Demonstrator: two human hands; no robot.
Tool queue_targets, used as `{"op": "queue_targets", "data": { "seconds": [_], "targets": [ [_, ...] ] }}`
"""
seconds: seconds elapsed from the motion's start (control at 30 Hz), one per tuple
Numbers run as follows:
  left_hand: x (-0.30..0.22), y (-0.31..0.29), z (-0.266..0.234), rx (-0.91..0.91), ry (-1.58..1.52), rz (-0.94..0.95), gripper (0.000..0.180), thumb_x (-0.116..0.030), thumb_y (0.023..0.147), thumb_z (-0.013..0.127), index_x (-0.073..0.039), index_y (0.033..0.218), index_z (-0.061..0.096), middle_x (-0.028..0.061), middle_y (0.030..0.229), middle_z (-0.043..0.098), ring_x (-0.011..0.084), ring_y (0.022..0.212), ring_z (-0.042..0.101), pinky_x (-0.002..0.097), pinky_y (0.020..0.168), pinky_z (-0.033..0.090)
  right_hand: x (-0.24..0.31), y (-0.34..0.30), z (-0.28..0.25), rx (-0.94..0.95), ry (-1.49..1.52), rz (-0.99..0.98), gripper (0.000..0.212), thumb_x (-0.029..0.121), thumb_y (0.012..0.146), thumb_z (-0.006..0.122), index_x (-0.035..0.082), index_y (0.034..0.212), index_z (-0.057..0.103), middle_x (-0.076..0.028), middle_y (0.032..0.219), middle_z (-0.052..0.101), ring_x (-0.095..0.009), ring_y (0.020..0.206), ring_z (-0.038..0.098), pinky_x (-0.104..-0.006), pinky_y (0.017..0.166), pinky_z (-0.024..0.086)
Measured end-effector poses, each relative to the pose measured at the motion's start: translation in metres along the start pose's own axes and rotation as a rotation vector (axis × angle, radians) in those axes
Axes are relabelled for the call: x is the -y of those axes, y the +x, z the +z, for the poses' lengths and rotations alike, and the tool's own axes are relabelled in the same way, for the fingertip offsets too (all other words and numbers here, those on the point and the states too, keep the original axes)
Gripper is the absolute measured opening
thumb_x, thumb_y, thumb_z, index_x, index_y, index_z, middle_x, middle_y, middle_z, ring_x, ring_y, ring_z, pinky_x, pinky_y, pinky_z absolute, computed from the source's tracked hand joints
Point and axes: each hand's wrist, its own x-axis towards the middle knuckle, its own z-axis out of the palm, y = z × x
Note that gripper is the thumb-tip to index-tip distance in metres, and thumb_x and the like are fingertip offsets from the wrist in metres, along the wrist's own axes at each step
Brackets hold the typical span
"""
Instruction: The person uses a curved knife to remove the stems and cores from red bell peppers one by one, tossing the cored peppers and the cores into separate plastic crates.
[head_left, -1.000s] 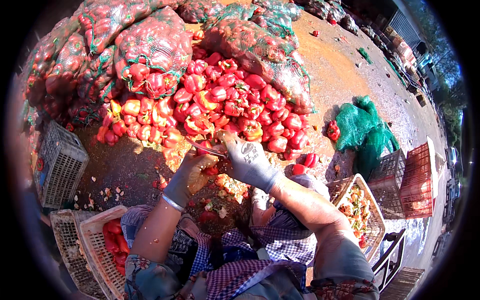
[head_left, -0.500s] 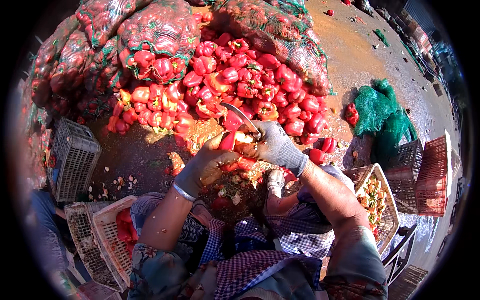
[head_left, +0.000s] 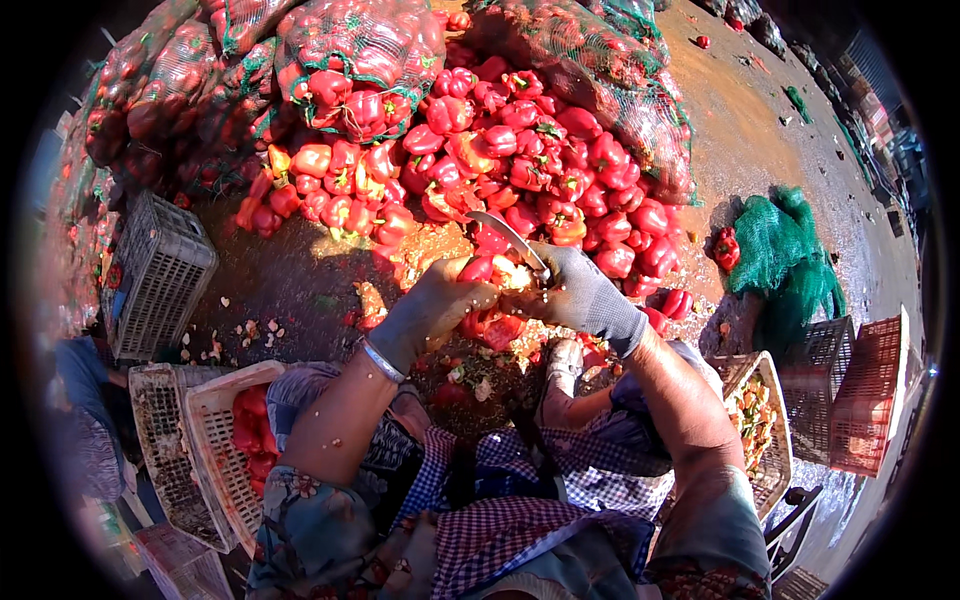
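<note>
In front of me, both hands meet at a red bell pepper (head_left: 478, 269) whose pale, seedy inside shows on the right. My left hand (head_left: 436, 308), in a grey glove stained brown, is closed around its left side. My right hand (head_left: 588, 297), also gloved, grips a knife; its curved blade (head_left: 510, 238) points up and left above the pepper. The knife's handle is hidden in the right hand. Just beyond the hands lies a large pile of red bell peppers (head_left: 520, 150). Pieces of red pepper (head_left: 497, 333) show right below the hands.
Mesh sacks of peppers (head_left: 360, 65) rise behind the pile. A crate with red peppers (head_left: 225, 400) stands at my left, and a crate of pale scraps (head_left: 760, 385) at my right. Green netting (head_left: 775, 245), a red crate (head_left: 870, 400) and a grey crate (head_left: 165, 280) stand farther out.
The whole view has shifted slightly, so the pile and crates appear farther right. Both hands stay together at the pepper, and the knife stays in the right hand.
</note>
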Motion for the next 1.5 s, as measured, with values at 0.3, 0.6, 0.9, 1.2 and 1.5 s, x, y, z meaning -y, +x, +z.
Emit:
{"op": "queue_targets", "data": {
  "seconds": [0.3,0.6,0.9,1.2,1.5],
  "targets": [
    [0.025,0.010,-0.010,-0.123,0.315,0.217,0.013,-0.008,0.087,0.062,-0.004,0.100,0.062,0.0025,0.087,0.065,0.0136,0.072,0.063,0.0310,0.060,0.051,-0.003,0.003,0.015,-0.151,-0.465,-0.100,0.049,0.022,0.076,0.073,0.005,0.120,0.057,-0.021,0.090,0.065,-0.039,0.085,0.065,-0.0456,0.074,0.051],
    [0.014,0.012,0.003,-0.292,-0.332,0.000,0.011,-0.004,0.084,0.064,-0.004,0.095,0.065,-0.0009,0.077,0.060,0.0099,0.064,0.053,0.0295,0.057,0.047,0.000,0.008,0.021,-0.237,-0.472,-0.209,0.039,0.023,0.081,0.071,0.008,0.116,0.061,-0.016,0.085,0.065,-0.032,0.075,0.066,-0.0394,0.065,0.052],
    [0.014,-0.003,-0.006,-0.205,-0.273,-0.036,0.027,-0.004,0.087,0.062,-0.001,0.114,0.060,0.0069,0.096,0.066,0.0164,0.084,0.065,0.0325,0.072,0.055,0.005,0.022,0.017,-0.339,-0.160,-0.203,0.036,0.008,0.084,0.066,0.004,0.120,0.062,-0.019,0.096,0.070,-0.027,0.088,0.070,-0.0365,0.077,0.054],
    [-0.032,-0.054,-0.054,-0.223,-0.172,0.220,0.032,-0.002,0.089,0.063,-0.003,0.121,0.058,0.0043,0.107,0.065,0.0177,0.097,0.066,0.0329,0.088,0.056,0.009,-0.081,-0.074,-0.637,0.056,0.032,0.046,0.012,0.085,0.073,-0.001,0.126,0.056,-0.007,0.104,0.068,-0.012,0.087,0.063,-0.0285,0.078,0.052],
    [-0.013,-0.251,-0.237,-0.798,1.217,0.106,0.055,-0.010,0.081,0.069,0.002,0.132,0.051,0.0217,0.124,0.057,0.0320,0.113,0.057,0.0410,0.097,0.046,-0.042,-0.361,-0.147,-0.845,-0.781,0.834,0.034,0.023,0.079,0.073,0.004,0.106,0.066,-0.018,0.084,0.070,-0.034,0.083,0.070,-0.0420,0.072,0.052]
  ]
}}
